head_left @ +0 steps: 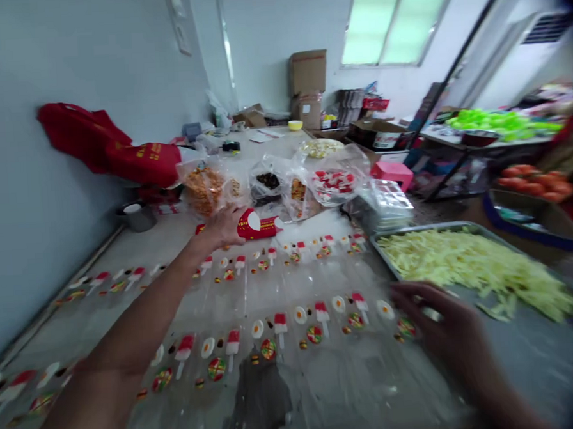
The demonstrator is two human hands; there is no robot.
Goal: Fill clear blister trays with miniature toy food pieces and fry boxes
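Note:
My left hand reaches across the table with its fingers closed over red printed cartons shaped like French-fry boxes. Blurred by motion, my right hand is bent at the fingers, beside the metal tray of pale yellow fry-shaped pieces. A small pale shape shows by its fingers, but I cannot make out whether it is held. Between the hands, rows of clear plastic bags lie flat, bearing miniature popsicles, fried eggs, pizzas and tiny burgers.
Behind the cartons stand open plastic bags of small pieces: orange, dark and red-and-white. A stack of clear packaging adjoins the tray. Red cloth hangs at left, and a cardboard box stands at right.

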